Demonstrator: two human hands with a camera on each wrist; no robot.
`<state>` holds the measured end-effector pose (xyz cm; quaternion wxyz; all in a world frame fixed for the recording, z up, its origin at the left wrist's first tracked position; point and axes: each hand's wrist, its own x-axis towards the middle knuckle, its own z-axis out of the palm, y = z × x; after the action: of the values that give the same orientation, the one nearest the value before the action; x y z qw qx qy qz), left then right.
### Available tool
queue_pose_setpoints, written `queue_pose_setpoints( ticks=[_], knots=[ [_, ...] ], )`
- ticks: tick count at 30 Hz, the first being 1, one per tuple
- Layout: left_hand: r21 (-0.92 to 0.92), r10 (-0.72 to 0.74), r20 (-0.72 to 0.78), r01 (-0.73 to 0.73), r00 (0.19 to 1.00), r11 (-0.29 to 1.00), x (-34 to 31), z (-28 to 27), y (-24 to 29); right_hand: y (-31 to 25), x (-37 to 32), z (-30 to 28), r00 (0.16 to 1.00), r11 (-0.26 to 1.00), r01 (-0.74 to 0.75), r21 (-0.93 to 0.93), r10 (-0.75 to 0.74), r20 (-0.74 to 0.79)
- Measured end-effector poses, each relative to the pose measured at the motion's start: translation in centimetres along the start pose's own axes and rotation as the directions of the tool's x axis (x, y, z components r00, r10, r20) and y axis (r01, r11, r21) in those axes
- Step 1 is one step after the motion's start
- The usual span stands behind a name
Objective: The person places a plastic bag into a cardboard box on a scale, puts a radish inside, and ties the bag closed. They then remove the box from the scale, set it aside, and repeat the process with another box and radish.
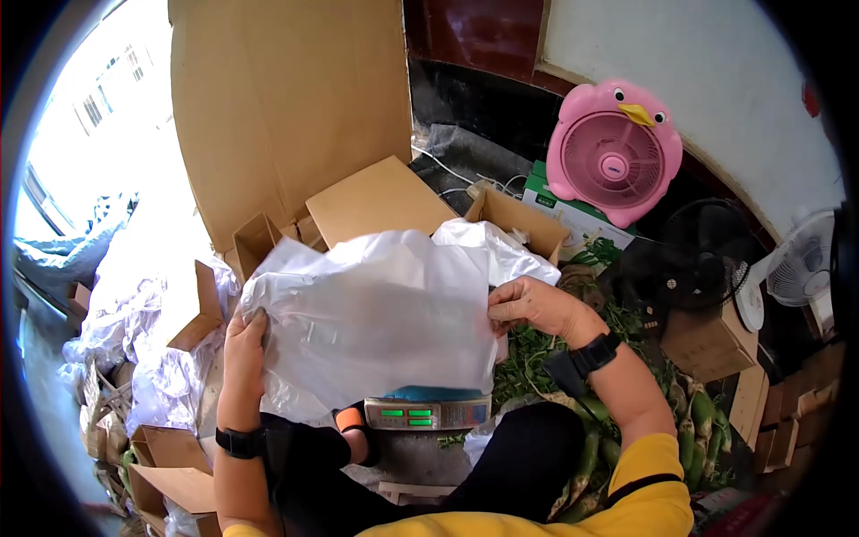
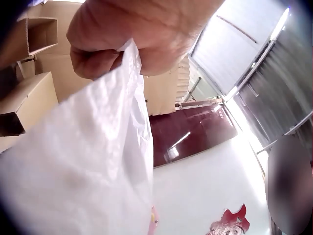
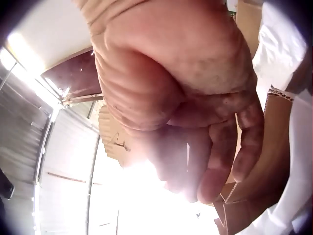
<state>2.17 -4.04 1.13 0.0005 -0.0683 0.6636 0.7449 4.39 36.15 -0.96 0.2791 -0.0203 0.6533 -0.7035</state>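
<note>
A translucent white plastic bag [image 1: 376, 313] is spread wide between both hands above the lap. My left hand [image 1: 243, 345] grips its left side, the thumb lying over the film. In the left wrist view the bag [image 2: 83, 147] hangs in folds from the curled fingers of that hand [image 2: 132, 34]. At the opposite edge, my right hand [image 1: 535, 309] pinches the film between thumb and fingers. The right wrist view shows this hand [image 3: 181, 73] with bent fingers, white film to its right. Below the bag sits a digital scale [image 1: 428, 413] with lit green displays, its top mostly hidden.
A closed carton [image 1: 380, 201] and an open carton [image 1: 514, 224] stand beyond the bag. Green corn ears [image 1: 702, 425] and loose leaves lie at the right, near a pink fan [image 1: 615, 157]. Plastic sheeting [image 1: 148, 304] is heaped at the left, with an open carton [image 1: 179, 488] nearby.
</note>
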Motion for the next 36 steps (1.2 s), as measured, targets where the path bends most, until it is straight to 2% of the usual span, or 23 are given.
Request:
queue_pose_setpoints(
  ticks=[4,6,7,9,10,12,14,16,18,19,22,24,25,26,28,29,30,31,32,33,34,35,36],
  knots=[
    [-0.069,0.008,0.082,-0.002,0.997,0.998,-0.7,0.2,-0.6,0.0,-1.5,2.3,0.999,1.0,0.023,0.011,-0.023,-0.049],
    [-0.066,-0.023,0.064,0.028,0.998,0.997,-1.1,0.3,-0.6,-0.2,-1.8,3.2,0.995,0.992,-0.089,-0.093,0.085,-0.042],
    [-0.068,-0.023,0.059,0.027,0.998,0.997,-1.4,0.4,-0.6,-0.2,-2.0,3.6,0.995,0.938,-0.03,-0.345,0.061,0.078],
    [-0.085,0.027,0.038,-0.024,0.999,0.996,-1.3,0.5,-0.7,0.8,-1.8,5.6,0.955,0.921,-0.055,-0.386,0.162,0.25],
    [-0.083,0.019,0.027,-0.017,0.999,0.996,-1.3,0.4,-1.0,0.9,-2.0,6.8,0.927,0.926,-0.017,-0.377,0.156,0.341],
    [0.027,0.044,0.017,-0.045,0.999,0.999,-1.2,0.2,-1.2,0.0,-2.5,9.2,0.914,0.965,-0.207,-0.162,0.25,0.319],
    [0.028,0.066,-0.019,-0.065,0.998,0.997,-1.4,0.8,-1.3,1.3,-2.2,11.3,0.927,0.974,-0.209,0.089,0.169,0.335],
    [0.095,0.118,0.04,-0.121,0.992,0.988,-2.0,1.3,-1.2,2.1,-1.6,15.1,0.968,0.986,-0.155,-0.068,0.165,0.191],
    [0.058,0.098,0.057,-0.102,0.993,0.993,-2.9,2.2,-0.7,5.9,0.2,17.4,0.998,0.887,0.026,-0.461,0.003,0.062],
    [0.016,0.086,0.098,-0.088,0.991,0.996,-3.2,2.6,-0.5,7.4,1.2,18.1,0.998,0.887,0.024,-0.461,0.006,0.064],
    [-0.023,0.082,0.157,-0.079,0.984,0.997,-4.1,3.2,-0.3,10.5,3.8,19.3,0.999,0.96,-0.019,-0.28,0.009,-0.038],
    [-0.193,0.011,0.224,0.033,0.975,0.981,-4.6,3.2,0.0,10.9,5.0,19.9,0.999,1.0,-0.007,0.018,0.007,-0.041],
    [-0.21,-0.009,0.22,0.056,0.975,0.976,-4.9,3.2,0.1,10.2,4.7,20.8,0.993,0.985,0.102,0.142,-0.094,-0.065],
    [-0.208,-0.012,0.213,0.057,0.977,0.977,-4.9,2.7,0.0,10.6,5.1,20.7,0.994,0.985,0.099,0.145,-0.091,-0.058],
    [-0.101,0.019,0.265,0.009,0.964,0.995,-4.3,1.4,-0.3,10.7,5.9,20.3,0.998,0.992,-0.05,0.114,0.046,0.038],
    [-0.1,0.015,0.262,0.011,0.965,0.995,-3.9,0.7,-0.2,11.0,5.7,20.5,0.999,0.992,-0.005,0.129,0.012,-0.051],
    [0.053,0.072,0.187,-0.083,0.98,0.995,-3.5,-0.2,0.0,11.0,5.5,20.0,0.999,0.991,-0.01,0.13,0.016,-0.049],
    [0.21,0.14,0.121,-0.163,0.983,0.964,-3.0,-1.0,0.0,10.9,5.3,18.9,0.999,0.999,-0.03,0.041,0.031,-0.039],
    [0.209,0.134,0.117,-0.156,0.984,0.965,-2.5,-2.0,-0.1,10.7,5.0,17.7,0.998,0.998,-0.05,-0.049,0.048,-0.03],
    [0.554,0.249,0.051,-0.234,0.967,0.799,-2.0,-3.1,-0.2,10.1,4.7,16.6,0.998,0.992,-0.046,-0.12,0.041,-0.038],
    [0.825,0.372,0.036,-0.238,0.927,0.513,-2.1,-3.3,0.1,9.0,4.2,15.6,0.998,0.981,-0.041,-0.19,0.033,-0.044],
    [0.944,0.379,-0.016,-0.112,0.925,0.311,-2.5,-3.1,0.4,7.8,3.8,14.7,0.997,0.962,-0.053,-0.268,0.038,-0.061],
    [0.944,0.375,-0.014,-0.111,0.927,0.311,-3.2,-2.3,0.9,7.4,3.6,14.1,0.996,0.975,-0.02,-0.22,0.001,-0.084]
  ],
)
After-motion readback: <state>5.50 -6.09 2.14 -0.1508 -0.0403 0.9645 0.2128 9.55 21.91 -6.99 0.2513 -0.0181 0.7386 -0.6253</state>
